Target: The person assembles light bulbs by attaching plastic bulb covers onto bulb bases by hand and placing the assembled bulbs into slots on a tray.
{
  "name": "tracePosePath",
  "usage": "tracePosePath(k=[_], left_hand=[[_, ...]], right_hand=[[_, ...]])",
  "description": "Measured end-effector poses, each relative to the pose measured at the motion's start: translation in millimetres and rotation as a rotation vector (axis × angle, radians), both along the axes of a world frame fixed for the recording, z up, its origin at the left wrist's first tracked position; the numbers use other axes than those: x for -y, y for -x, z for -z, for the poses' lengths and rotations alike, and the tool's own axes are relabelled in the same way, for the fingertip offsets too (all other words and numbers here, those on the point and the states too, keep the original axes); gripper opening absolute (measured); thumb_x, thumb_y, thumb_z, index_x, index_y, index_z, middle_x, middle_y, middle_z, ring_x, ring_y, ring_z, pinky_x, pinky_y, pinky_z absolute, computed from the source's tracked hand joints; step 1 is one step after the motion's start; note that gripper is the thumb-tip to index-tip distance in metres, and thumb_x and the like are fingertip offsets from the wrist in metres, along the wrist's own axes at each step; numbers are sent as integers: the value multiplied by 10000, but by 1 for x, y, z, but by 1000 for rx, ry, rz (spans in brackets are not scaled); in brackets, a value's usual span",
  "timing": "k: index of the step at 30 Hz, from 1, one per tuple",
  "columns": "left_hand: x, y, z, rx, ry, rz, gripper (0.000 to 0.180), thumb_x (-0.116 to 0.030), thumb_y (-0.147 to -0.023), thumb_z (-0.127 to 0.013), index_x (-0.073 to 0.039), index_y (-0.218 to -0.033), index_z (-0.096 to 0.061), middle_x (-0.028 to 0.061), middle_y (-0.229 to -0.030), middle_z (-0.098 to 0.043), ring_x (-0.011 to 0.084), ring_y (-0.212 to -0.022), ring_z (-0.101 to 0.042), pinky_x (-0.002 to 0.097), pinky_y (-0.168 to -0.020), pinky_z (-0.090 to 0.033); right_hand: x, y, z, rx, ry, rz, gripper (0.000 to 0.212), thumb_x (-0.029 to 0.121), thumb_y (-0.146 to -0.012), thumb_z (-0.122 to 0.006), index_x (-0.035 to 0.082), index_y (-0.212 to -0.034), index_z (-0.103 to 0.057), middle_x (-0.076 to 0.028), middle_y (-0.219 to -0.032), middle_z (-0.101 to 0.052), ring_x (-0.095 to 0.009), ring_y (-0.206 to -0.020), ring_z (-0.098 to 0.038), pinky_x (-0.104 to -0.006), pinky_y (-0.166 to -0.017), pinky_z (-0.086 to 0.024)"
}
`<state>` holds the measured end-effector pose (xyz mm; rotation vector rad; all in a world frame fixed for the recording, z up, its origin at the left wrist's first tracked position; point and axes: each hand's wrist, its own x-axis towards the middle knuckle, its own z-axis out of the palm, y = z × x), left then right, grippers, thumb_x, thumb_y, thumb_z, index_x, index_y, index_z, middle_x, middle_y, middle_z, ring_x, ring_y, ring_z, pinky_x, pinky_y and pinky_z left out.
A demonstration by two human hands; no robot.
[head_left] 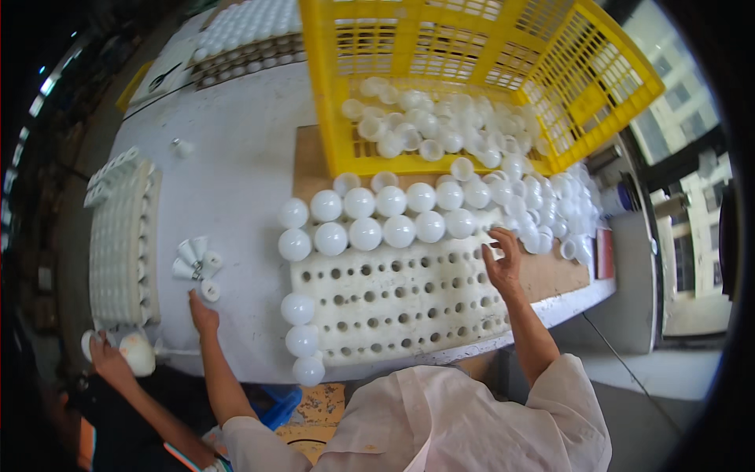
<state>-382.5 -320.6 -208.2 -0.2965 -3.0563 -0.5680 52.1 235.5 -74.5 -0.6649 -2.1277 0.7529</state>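
My left hand [203,315] is over the table, just below a small cluster of white cone-shaped bulb bases [189,256]; its visible fingers point toward them, and nothing shows in it. My right hand [503,258] is at the right end of a pale foam tray [393,295] full of round holes. Its fingers are apart and slightly bent, with no object between them, close to the white globe covers. Two rows of round white globe covers [399,230] sit along the tray's far side. Several more covers [302,341] line its left edge.
Behind the tray, a yellow plastic crate [440,167] lies open with loose translucent covers [425,122]. More covers [543,204] spill rightward. At left stands a tray stack [118,244]; filled trays [252,39] lie farther back. A co-worker's hand [110,363] holds a white part, lower left.
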Motion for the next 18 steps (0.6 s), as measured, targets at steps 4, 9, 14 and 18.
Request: tracePosePath(k=[4, 9, 14, 18], left_hand=[[16, 23, 32, 64, 69, 74, 569, 113, -762, -511, -6, -1306, -394, 244, -1338, -417, 392, -1246, -397, 418, -1055, -325], [-37, 2, 17, 163, 150, 98, 538, 6, -723, -658, -5, -1221, -457, 227, -1135, -575, 398, -1072, -546, 436, -914, -440], [-21, -42, 6, 134, 64, -76, 578, -50, -679, -721, -6, -1204, -483, 215, -1075, -609, 391, -1007, -588, 439, -875, -464], [-40, -96, -46, 129, -383, -271, 546, -69, -735, -709, 27, -1220, -478, 185, -1093, -610, 297, -983, -613, 376, -807, -495]], right_hand=[[-10, -51, 29, 150, 61, 146, 333, -20, -743, -663, 64, -1056, -582, -108, -1026, -569, -220, -866, -584, -301, -695, -493], [-49, -120, 49, 415, 82, 415, 383, 61, -736, -679, 65, -1103, -567, -134, -1070, -555, -270, -920, -580, -358, -765, -495], [-97, -96, 53, 565, -137, 329, 467, 123, -706, -706, 57, -1143, -558, -164, -1127, -540, -332, -1042, -522, -413, -882, -452], [-137, -67, 51, 519, -23, 422, 650, 193, -679, -733, 75, -1264, -474, -177, -1197, -513, -356, -1156, -456, -425, -967, -401]])
